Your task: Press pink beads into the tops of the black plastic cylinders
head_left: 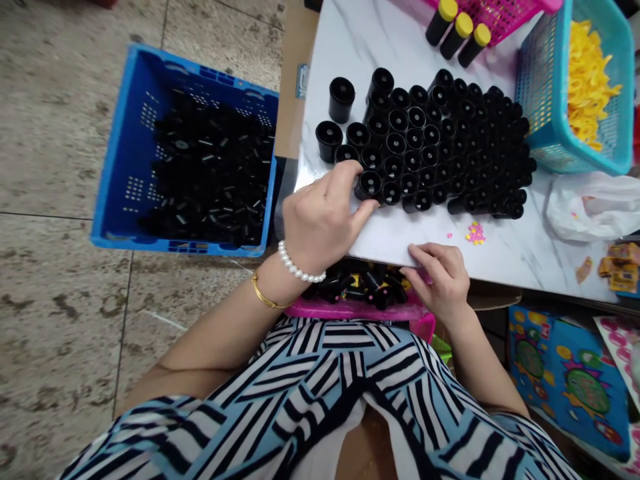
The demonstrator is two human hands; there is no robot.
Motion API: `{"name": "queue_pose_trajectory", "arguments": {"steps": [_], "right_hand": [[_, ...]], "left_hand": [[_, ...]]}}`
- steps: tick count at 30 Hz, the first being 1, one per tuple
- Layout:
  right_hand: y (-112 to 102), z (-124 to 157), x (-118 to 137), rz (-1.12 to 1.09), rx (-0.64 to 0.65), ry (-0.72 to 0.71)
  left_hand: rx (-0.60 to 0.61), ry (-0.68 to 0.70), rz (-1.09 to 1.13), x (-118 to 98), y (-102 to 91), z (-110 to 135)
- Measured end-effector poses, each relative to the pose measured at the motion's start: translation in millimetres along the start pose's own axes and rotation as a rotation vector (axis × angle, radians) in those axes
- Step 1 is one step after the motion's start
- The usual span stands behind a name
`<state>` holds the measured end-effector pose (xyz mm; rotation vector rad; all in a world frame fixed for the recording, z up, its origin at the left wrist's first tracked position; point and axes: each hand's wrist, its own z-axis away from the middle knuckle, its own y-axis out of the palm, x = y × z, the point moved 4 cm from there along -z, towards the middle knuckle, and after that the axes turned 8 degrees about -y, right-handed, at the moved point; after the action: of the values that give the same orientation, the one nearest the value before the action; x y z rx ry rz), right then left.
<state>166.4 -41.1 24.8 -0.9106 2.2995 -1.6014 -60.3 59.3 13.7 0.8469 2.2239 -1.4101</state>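
My left hand (pixel 320 203) has its thumb and fingers round a black plastic tube (pixel 371 183) at the front left of a large group. The many tubes (pixel 415 140) stand upright and close together on the marbled tabletop (pixel 395 240), with their round mouths facing up. At the table's front edge is my right hand (pixel 443 277), thumb and forefinger apart, with nothing visible between them. Small pink and yellow pellets (pixel 475 233) lie on the tabletop beyond it. Below the edge, a pink basket (pixel 360 309) holds black tubes and yellow pieces, partly hidden.
On the floor at left, a blue crate (pixel 113 160) holds loose black tubes. Three yellow-capped tubes (pixel 456 37) stand near a pink basket (pixel 515 20) at the back. A turquoise basket (pixel 545 100) of yellow caps and a white plastic bag (pixel 575 207) are at right.
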Motion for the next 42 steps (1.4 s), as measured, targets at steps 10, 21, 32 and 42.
{"name": "queue_pose_trajectory", "arguments": {"steps": [10,21,32,42], "right_hand": [[-9,6,5,-0.34,-0.086,0.27],[6,-25,2,-0.848,-0.247,0.825],[3,-40,3,-0.788,-0.199,0.779],[7,-37,12,-0.781,-0.173,0.844]], "left_hand": [[0.028,0.067,0.177,-12,-14.8,20],[0.201,0.146,0.246,-43,5.6,46],[0.259,0.17,0.276,-40,7.2,45],[0.263,0.164,0.274,-39,7.1,44]]}}
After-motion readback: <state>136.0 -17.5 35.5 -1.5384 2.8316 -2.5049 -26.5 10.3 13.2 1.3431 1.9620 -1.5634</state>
